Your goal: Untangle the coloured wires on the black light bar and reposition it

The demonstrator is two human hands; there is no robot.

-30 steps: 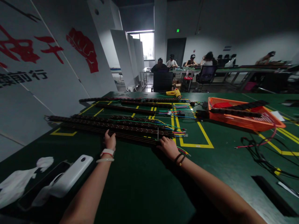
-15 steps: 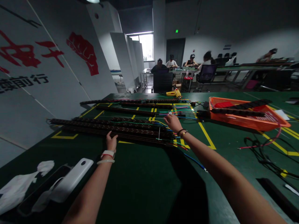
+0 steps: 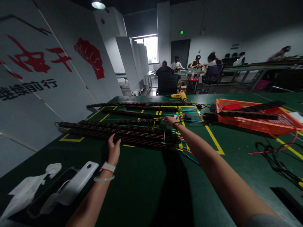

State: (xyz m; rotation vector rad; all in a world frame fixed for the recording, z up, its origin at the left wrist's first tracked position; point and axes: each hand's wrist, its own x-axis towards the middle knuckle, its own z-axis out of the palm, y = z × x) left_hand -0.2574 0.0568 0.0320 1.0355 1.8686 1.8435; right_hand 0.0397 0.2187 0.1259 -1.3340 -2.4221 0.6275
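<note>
My right hand (image 3: 170, 121) is closed around the wire end of a thin black wire harness (image 3: 139, 121), just behind the near bundle. My left hand (image 3: 114, 151) is open, thumb and fingers apart, at the front edge of that bundle of long dark harnesses (image 3: 132, 133). Whether its fingertips touch the bundle I cannot tell. A white tie stands up near the bundle's right end, where coloured wires (image 3: 187, 150) fan out. Farther back lie more long dark harnesses (image 3: 130, 112), with coloured wires and black connectors at their right ends.
Yellow tape (image 3: 210, 135) marks the green table (image 3: 132, 189). An orange basket (image 3: 255, 124) holding dark strips stands at right, near black cables (image 3: 272, 157). A yellow heat gun (image 3: 180, 95) lies at the far edge. A white device (image 3: 78, 183) and tissue (image 3: 26, 192) lie front left. People sit farther back.
My right hand has moved left and a little away from me, shifting the thin harness back from the bundle. My left hand's fingers have spread slightly. The view has turned a little left.
</note>
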